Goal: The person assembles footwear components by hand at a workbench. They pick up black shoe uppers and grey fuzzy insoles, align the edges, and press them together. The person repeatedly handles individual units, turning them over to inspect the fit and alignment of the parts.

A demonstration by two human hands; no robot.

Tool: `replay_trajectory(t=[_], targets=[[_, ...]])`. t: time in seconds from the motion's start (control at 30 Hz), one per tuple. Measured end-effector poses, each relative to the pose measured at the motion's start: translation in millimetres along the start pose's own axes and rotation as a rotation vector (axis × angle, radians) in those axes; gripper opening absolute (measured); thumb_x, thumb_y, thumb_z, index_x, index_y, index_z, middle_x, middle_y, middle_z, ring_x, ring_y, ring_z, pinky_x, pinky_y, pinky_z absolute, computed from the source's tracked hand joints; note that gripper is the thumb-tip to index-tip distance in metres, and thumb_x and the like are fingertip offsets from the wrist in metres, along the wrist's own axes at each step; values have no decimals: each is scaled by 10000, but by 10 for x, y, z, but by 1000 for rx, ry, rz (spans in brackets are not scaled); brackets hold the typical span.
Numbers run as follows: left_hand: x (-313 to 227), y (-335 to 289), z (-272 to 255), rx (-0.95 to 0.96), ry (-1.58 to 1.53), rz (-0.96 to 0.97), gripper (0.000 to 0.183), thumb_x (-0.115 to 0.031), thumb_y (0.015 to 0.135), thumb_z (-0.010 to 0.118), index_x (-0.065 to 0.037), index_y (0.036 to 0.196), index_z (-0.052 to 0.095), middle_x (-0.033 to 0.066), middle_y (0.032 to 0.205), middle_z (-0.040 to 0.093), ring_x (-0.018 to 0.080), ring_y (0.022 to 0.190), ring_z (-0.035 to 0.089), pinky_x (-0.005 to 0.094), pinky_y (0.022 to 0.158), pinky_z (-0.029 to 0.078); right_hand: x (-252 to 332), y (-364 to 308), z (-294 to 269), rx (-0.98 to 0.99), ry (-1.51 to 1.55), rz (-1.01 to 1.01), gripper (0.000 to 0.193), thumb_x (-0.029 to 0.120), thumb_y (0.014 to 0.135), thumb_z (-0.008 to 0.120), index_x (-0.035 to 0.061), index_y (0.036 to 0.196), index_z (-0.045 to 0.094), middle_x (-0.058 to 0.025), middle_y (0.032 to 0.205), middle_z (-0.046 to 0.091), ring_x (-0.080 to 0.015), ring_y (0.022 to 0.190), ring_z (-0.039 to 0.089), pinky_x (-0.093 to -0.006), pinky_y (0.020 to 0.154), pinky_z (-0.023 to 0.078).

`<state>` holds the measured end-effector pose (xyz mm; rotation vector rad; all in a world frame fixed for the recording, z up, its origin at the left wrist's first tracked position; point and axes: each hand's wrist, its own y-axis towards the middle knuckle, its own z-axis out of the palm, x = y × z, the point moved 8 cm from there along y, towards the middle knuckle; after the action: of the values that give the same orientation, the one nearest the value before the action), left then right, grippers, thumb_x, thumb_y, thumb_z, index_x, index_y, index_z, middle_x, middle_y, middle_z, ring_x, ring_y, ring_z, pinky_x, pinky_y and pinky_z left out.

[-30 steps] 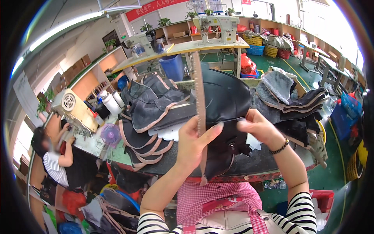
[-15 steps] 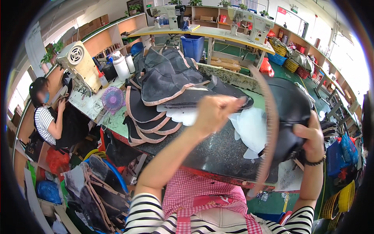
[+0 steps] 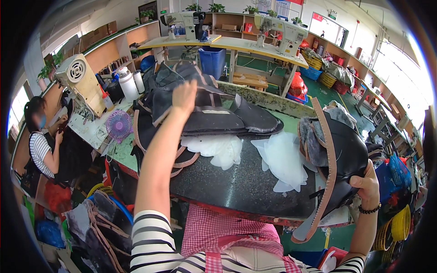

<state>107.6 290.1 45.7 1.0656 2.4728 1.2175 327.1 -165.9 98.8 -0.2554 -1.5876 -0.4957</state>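
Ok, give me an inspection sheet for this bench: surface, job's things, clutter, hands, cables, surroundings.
Surface: dark speckled worktop, red front edge, partly bare.
Job's things: stack of dark shoe uppers at the far left; single dark upper with tan edging off the right end.
Clutter: white crumpled sheets mid-top; small purple fan and white bottles at left.
Hands: left hand rests on the stack, fingers spread; right hand grips the single upper.
Cables: nothing seen.
Surroundings: sewing machines on yellow tables behind; blue bin; a seated person in a striped top at left; baskets along the right.
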Motion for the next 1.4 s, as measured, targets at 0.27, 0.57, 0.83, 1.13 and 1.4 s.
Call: replay_trajectory(t=[0.27,0.57,0.83,1.13,1.4], targets=[[-47,-479,422,396,160,277,225,-206,891,557,-63,1003,688,127,1127,640,299,1141,560,497,1000,388,-176,-26,117,97,42,63,551,45,614,854,-47,1105,622,-72,1063,677,-126,930,627,-270,852,481],[-759,-620,579,575,-412,303,324,-256,819,668,-76,1088,658,202,1012,661,366,971,629,435,847,491,-208,-73,270,149,-21,98,520,50,657,857,-44,1111,622,-27,999,678,-64,874,590,-235,784,486],[-962,-91,545,305,-356,330,119,-147,819,593,-34,835,627,203,781,658,380,776,650,480,697,508,-318,-120,461,445,-190,194,384,94,678,864,-37,982,669,2,892,679,-45,781,554,-227,711,478],[-1029,-607,798,562,-345,386,333,-347,771,717,-23,811,654,204,858,668,366,846,655,439,747,522,-998,1100,904,554,78,168,589,50,621,846,-38,1143,586,-79,1032,669,-155,921,624,-290,827,498],[-861,-485,1001,548,-463,541,125,-150,803,601,-42,852,638,215,752,647,367,743,660,454,689,521,-1679,1962,1900,802,-775,76,809,227,563,874,-77,1213,498,-211,1106,638,-272,1060,607,-335,918,463]])
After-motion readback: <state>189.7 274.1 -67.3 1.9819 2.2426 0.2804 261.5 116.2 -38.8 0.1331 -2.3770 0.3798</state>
